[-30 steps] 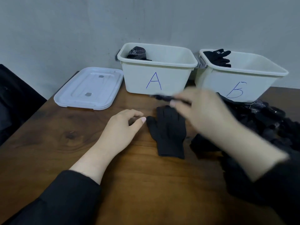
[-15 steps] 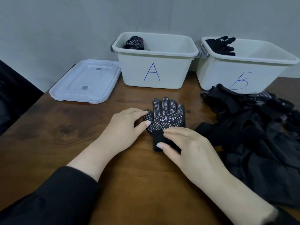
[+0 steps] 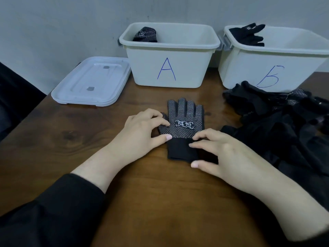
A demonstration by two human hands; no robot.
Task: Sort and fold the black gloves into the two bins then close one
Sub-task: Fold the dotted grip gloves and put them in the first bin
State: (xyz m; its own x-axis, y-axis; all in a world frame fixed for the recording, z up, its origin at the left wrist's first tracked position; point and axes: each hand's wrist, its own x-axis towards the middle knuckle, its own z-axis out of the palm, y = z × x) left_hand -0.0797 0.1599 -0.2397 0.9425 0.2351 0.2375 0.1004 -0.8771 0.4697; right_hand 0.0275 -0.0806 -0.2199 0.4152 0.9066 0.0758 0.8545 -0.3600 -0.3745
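Black dotted glove (image 3: 185, 125) lies flat under both relaxed, pressing hands: left hand (image 3: 140, 132), right hand (image 3: 224, 155).

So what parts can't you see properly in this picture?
All in the head view:
- Bin A: its front wall hides most of the inside, so only one dotted glove peeks out.
- Bin B: the right edge cuts it off.
- Glove pile: black on black, so it can't be counted, and it runs off the right edge.
- Flat glove: the left hand and right hand cover its thumb and cuff edge.
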